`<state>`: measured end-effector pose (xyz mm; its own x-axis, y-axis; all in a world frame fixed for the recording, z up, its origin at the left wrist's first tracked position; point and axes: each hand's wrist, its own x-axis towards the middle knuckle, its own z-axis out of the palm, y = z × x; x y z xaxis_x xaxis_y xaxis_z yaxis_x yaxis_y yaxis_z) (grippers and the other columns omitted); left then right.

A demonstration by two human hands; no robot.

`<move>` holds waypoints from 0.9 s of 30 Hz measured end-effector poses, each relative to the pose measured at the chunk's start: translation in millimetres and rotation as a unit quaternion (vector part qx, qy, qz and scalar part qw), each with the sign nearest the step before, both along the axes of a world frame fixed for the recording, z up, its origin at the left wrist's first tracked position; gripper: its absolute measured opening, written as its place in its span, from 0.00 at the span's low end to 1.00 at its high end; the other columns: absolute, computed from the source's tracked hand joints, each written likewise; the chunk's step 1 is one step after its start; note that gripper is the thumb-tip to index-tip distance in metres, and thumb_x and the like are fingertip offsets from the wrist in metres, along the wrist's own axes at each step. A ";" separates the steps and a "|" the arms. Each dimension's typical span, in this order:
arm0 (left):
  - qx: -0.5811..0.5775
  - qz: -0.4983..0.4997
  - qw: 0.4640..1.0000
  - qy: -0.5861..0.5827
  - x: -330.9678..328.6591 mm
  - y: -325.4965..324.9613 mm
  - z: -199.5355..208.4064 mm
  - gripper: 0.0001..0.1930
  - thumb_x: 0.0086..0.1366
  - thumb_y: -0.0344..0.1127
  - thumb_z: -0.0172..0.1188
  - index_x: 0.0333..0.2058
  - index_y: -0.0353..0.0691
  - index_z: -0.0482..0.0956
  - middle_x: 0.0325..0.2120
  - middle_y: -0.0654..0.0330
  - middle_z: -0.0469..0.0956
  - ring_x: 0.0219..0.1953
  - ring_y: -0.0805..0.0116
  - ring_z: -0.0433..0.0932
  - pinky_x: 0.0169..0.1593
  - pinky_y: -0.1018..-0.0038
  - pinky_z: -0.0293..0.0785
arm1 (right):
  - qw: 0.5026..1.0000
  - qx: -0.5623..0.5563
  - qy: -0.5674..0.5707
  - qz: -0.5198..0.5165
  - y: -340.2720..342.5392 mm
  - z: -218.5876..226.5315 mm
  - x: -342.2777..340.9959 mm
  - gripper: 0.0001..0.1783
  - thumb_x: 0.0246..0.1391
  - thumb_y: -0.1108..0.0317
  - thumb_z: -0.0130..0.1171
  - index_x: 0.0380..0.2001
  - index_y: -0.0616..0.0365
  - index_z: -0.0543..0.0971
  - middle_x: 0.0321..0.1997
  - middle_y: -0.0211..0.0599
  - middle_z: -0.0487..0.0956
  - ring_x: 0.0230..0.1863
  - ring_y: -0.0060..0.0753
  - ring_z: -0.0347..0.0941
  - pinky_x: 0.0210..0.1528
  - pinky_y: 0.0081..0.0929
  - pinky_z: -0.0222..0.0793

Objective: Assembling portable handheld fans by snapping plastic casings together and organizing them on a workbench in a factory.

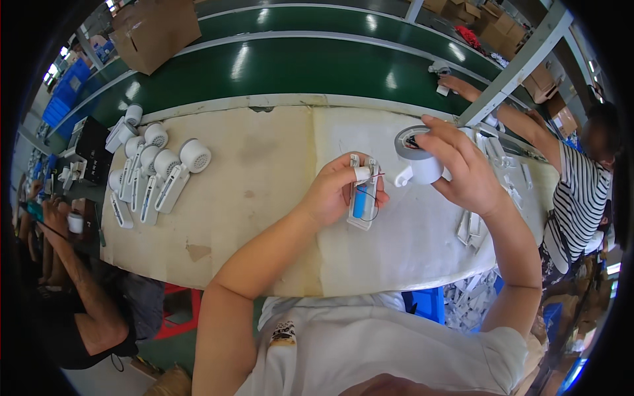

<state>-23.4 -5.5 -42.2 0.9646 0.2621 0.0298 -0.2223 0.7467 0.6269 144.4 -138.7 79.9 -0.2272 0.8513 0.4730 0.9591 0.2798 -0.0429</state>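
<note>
My left hand [333,189] is closed around an open white plastic handle shell [360,221]. Inside the shell lies a blue cylindrical battery [360,200], with thin red and black wires running out of it. A white wrap covers the tip of my left thumb. To the right, my right hand [465,168] grips a round white fan head [426,170] with a grey rim, tilted so its hollow top faces up. Something small and dark shows inside that rim under my fingers. The head and the shell are apart.
Several white handheld fans [165,162] lie grouped on the table [251,237] at the left. Loose white shell pieces [469,228] lie at the right. Beyond runs a green conveyor belt [290,66] bearing a cardboard box [155,33]. Co-workers sit either side; a metal post [518,63] rises right.
</note>
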 end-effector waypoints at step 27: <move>0.695 0.031 0.694 0.183 -3.4 -36.5 7.8 0.15 0.50 0.34 0.57 0.35 0.34 0.70 0.19 0.52 0.73 0.20 0.59 0.73 0.27 0.71 0.69 | 0.910 -0.339 0.231 0.069 -15.9 -26.8 19.5 0.28 0.46 0.69 0.61 0.54 0.49 0.70 0.52 0.41 0.66 0.51 0.42 0.66 0.51 0.30 0.64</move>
<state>-26.8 -42.1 -34.4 0.9625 0.2666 0.0509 0.1375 -0.6407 0.7554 163.9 -154.6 53.1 -0.2641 0.9614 -0.0771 0.7534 0.1557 -0.6389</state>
